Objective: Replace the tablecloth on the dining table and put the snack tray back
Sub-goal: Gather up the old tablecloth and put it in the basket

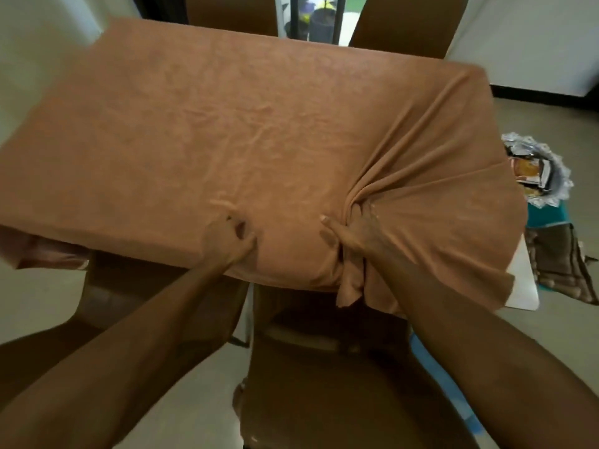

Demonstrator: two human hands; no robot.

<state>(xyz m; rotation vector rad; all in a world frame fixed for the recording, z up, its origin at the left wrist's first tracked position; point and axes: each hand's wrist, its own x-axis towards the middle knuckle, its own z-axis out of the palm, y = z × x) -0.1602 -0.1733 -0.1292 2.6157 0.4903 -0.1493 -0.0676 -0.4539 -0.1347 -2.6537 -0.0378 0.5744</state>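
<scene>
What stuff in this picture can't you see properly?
Head view:
- The table top: mostly under the orange-brown tablecloth; only a white corner shows.
- The silver lace-edged snack tray: its left side is hidden behind the draped cloth; packets too blurred to read.
- The right hand: fingers buried in the bunched cloth it grips.
- The left hand: fingertips blurred, so pinching or pressing is unclear.
- The striped brown cloth: cut off by the right edge.

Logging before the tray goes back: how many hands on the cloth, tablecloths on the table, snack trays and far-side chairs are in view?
Hands on the cloth: 2, left hand and right hand
Tablecloth on the table: 1
Snack tray: 1
Far-side chairs: 2
Total: 6
</scene>
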